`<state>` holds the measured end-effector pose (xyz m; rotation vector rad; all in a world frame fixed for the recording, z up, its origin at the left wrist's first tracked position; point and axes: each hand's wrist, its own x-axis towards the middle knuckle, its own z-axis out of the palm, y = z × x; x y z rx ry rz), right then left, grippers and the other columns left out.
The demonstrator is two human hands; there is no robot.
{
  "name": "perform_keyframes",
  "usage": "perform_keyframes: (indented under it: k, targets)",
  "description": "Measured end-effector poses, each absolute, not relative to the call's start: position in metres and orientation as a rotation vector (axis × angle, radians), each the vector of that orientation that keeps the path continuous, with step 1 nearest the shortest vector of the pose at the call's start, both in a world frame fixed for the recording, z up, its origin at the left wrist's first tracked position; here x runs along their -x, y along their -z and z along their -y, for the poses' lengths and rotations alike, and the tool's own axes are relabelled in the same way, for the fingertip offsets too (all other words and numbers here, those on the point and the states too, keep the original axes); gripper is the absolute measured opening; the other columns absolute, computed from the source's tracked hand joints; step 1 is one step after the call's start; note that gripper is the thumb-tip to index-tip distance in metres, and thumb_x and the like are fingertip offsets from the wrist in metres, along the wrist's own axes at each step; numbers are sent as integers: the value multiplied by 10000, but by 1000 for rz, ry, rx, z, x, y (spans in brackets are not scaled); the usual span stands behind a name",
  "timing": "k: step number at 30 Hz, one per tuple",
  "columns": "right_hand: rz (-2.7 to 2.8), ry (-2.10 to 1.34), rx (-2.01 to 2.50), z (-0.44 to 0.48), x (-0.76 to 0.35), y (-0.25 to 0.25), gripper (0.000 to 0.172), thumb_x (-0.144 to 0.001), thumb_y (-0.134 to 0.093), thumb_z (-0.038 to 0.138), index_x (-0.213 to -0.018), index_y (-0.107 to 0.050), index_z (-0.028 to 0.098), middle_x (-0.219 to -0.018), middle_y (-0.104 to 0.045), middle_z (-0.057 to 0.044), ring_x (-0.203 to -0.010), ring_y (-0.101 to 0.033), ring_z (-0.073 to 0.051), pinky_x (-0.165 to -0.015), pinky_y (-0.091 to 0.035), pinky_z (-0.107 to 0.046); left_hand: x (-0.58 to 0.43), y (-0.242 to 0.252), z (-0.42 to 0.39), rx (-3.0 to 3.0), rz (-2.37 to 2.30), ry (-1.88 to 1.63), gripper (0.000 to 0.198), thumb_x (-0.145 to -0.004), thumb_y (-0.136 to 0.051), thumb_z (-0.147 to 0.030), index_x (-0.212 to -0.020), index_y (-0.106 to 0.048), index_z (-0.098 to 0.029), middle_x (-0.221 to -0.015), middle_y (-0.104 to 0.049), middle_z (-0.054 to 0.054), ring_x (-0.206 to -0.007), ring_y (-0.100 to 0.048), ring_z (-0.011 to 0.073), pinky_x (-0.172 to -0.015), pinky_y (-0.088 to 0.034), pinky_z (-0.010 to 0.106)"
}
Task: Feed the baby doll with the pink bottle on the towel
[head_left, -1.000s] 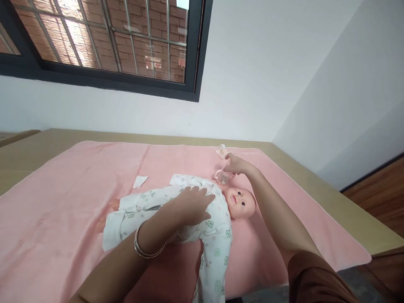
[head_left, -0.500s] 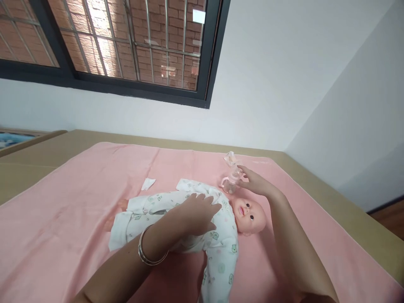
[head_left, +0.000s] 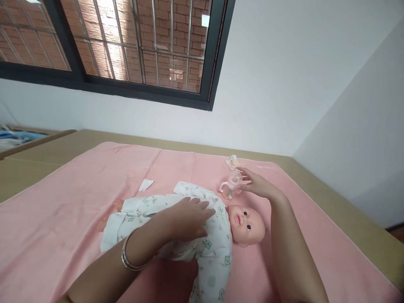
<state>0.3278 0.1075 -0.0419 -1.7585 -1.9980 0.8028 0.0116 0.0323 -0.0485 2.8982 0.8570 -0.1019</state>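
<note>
A baby doll (head_left: 244, 223) in a white printed sleepsuit (head_left: 214, 248) lies on its back on a pink blanket (head_left: 63, 219), head to the right. My left hand (head_left: 186, 219) rests flat and open on the doll's chest, a metal bangle on the wrist. My right hand (head_left: 255, 183) reaches past the doll's head, fingers stretched out and touching the top of a small clear pink feeding bottle (head_left: 230, 187) with side handles. The bottle stands on the blanket just beyond the doll's shoulder.
A crumpled clear piece (head_left: 232, 161) lies just beyond the bottle and a small white scrap (head_left: 145, 184) left of the doll. The blanket covers a tan surface (head_left: 347, 219) set against a white wall. A barred window (head_left: 135, 42) is above.
My right hand has let go of the bottle's top and now has its fingers stretched against it. The left hand stays on the doll's chest. The camera view shifted slightly.
</note>
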Motion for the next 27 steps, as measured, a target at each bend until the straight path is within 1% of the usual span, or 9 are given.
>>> perform_keyframes:
  k: [3, 6, 9, 12, 14, 17, 21, 25, 27]
  targets:
    - [1975, -800, 1720, -110, -323, 48, 740, -776, -685, 408, -1441, -363, 370, -1325, -542, -22, -1164, -564, -170, -1009, -483, -347, -11, 48, -33, -2897, -839, 110, 514, -911, -631, -455, -1352, -498, -227, -1475, -494, 123, -1252, -555, 342, -1003, -487, 486]
    - [1944, -775, 1711, -112, -321, 52, 615, -787, -651, 324, -1374, -472, 292, -1231, -589, -37, -1057, -600, -148, -973, -486, -327, -10, 48, -34, -2893, -836, 112, 541, -899, -655, -462, -1361, -494, -232, -1497, -474, 125, -1281, -539, 341, -1012, -487, 478]
    - [1962, -675, 1731, -116, -319, 55, 541, -778, -622, 295, -1311, -525, 283, -1134, -620, -20, -973, -604, -132, -924, -483, -315, -10, 49, -33, -2892, -841, 104, 560, -891, -669, -464, -1374, -490, -245, -1513, -458, 123, -1310, -518, 332, -1035, -472, 470]
    - [1990, -582, 1768, -118, -316, 57, 550, -763, -595, 297, -1307, -513, 287, -985, -626, -1, -860, -592, -125, -812, -475, -299, -10, 51, -33, -2887, -846, 96, 569, -887, -679, -451, -1387, -484, -258, -1520, -453, 122, -1332, -501, 325, -1051, -459, 468]
    - [1998, -583, 1757, -117, -315, 57, 551, -756, -583, 296, -1302, -513, 277, -946, -618, 5, -835, -587, -118, -781, -469, -284, -10, 52, -33, -2880, -849, 95, 580, -881, -690, -439, -1394, -482, -266, -1520, -457, 115, -1347, -489, 323, -1059, -451, 464]
    - [1986, -607, 1749, -115, -315, 55, 540, -750, -583, 296, -1287, -528, 266, -951, -619, 0, -846, -594, -114, -776, -469, -269, -10, 52, -32, -2865, -869, 89, 596, -874, -698, -427, -1407, -477, -277, -1523, -457, 107, -1352, -489, 321, -1064, -446, 457]
    - [1917, -624, 1773, -114, -318, 54, 545, -731, -595, 285, -1273, -541, 276, -1035, -627, -14, -914, -611, -120, -790, -487, -258, -10, 51, -30, -2847, -903, 74, 621, -873, -700, -390, -1436, -455, -295, -1529, -450, 103, -1339, -505, 321, -1068, -441, 455]
    - [1879, -646, 1759, -114, -318, 57, 543, -719, -607, 303, -1259, -547, 293, -1111, -617, -5, -871, -629, -104, -741, -507, -245, -8, 52, -31, -2841, -899, 83, 619, -874, -694, -406, -1436, -453, -314, -1536, -443, 92, -1332, -507, 332, -1057, -443, 459]
    - [1877, -660, 1743, -113, -316, 58, 541, -709, -615, 312, -1247, -558, 297, -1113, -616, -1, -859, -634, -102, -721, -517, -240, -7, 54, -32, -2840, -892, 85, 613, -878, -687, -415, -1436, -451, -325, -1541, -436, 86, -1330, -509, 326, -1053, -445, 450]
